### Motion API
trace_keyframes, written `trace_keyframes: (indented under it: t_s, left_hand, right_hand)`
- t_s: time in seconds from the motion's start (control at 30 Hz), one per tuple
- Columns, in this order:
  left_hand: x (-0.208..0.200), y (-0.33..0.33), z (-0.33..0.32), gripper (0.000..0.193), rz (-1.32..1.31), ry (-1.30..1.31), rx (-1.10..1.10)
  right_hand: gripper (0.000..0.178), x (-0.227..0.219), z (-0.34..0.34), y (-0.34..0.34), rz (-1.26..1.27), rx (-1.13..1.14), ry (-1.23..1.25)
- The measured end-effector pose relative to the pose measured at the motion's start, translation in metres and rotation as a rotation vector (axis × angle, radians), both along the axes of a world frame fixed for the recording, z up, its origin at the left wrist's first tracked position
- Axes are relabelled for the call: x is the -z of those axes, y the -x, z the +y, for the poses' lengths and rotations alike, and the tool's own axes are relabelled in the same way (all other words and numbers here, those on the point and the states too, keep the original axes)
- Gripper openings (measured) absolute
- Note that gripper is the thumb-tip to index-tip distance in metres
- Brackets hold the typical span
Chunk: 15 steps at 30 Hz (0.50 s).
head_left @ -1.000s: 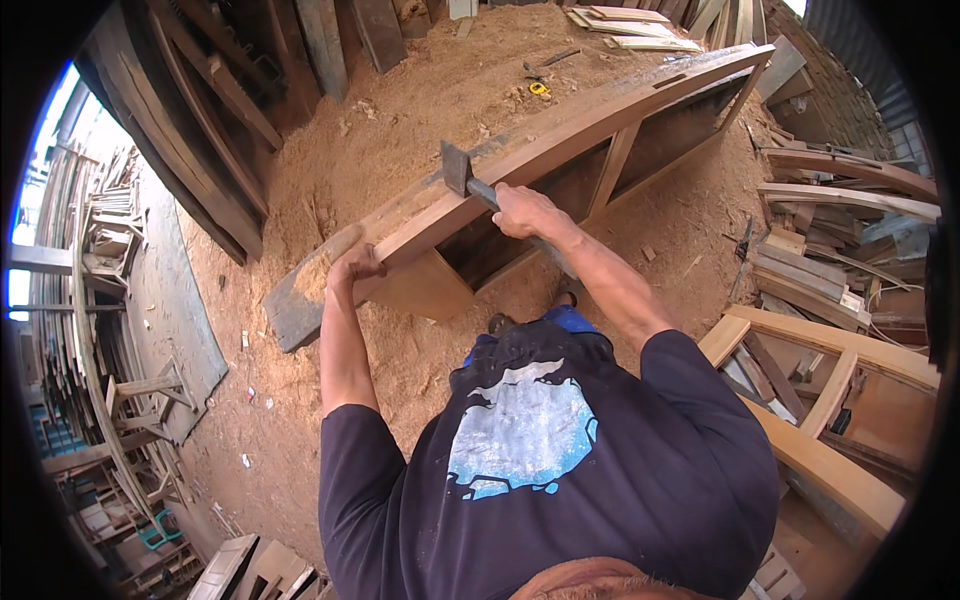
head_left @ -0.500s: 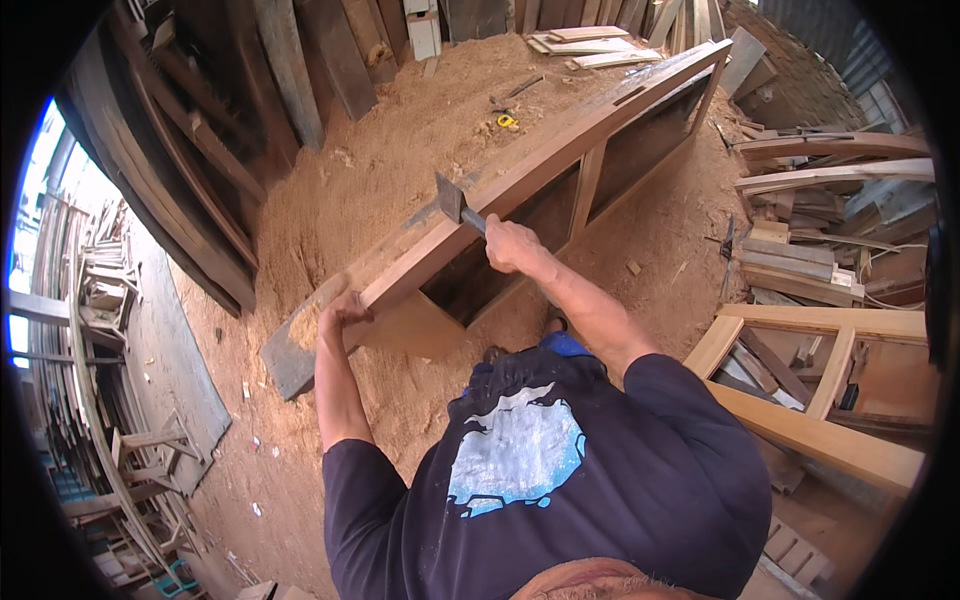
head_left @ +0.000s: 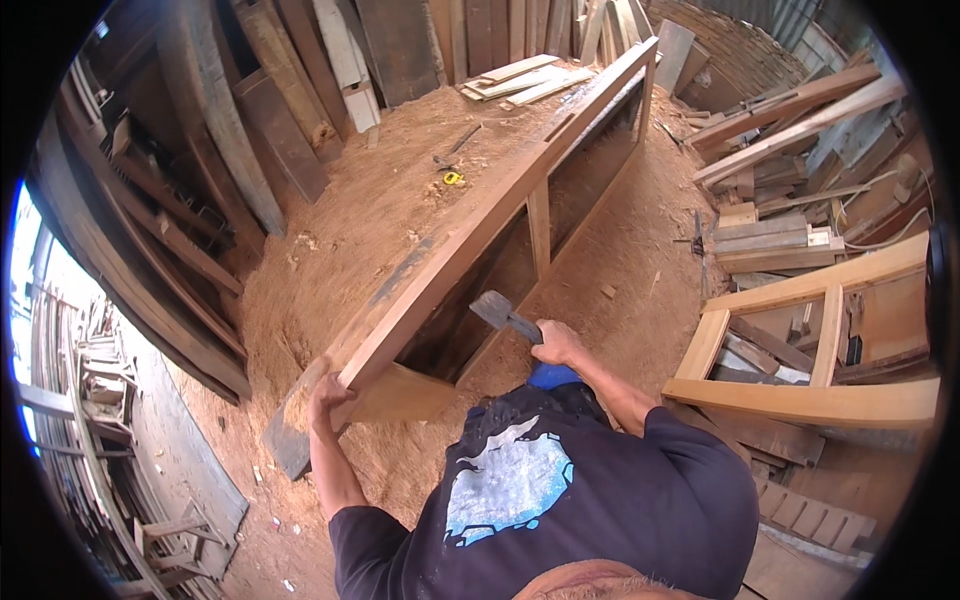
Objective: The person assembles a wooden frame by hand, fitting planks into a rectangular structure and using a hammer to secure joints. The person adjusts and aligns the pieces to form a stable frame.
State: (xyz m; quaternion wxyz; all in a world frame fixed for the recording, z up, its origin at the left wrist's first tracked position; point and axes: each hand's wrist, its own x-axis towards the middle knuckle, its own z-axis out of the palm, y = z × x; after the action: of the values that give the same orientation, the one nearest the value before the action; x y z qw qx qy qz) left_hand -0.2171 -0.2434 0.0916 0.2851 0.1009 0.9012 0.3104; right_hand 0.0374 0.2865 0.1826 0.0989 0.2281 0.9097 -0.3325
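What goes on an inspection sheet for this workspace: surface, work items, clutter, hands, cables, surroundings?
Surface: sawdust-strewn ground.
Work items: long wooden frame; flat-bladed tool.
Clutter: yellow tape measure; dark tool; pale boards; woodpile at right.
Hands: left hand at the long wooden frame's near end; right hand gripping the flat-bladed tool.
Cables: thin pale strand over the woodpile; cannot tell whether a cable.
Surroundings: upright boards behind; lighter frame at right.

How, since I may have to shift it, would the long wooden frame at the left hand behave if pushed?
The wooden frame is probably stiff: a crosspiece joins its rails. It is likely heavy, being long and thick-railed. Seemingly standing on edge, it might tip.
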Motion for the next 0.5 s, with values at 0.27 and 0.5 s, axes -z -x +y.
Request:
trace_keyframes:
  t_s: [0.27, 0.5]
  left_hand:
    - [-0.113, 0.004, 0.145, 0.079, 0.082, 0.287, 0.202]
    - [-0.096, 0.069, 0.356, 0.074, 0.179, 0.081, 0.280]
  right_hand:
    - [0.033, 0.051, 0.053, -0.033, -0.399, 0.074, 0.053]
    - [0.039, 0.060, 0.110, 0.033, -0.379, -0.115, 0.184]
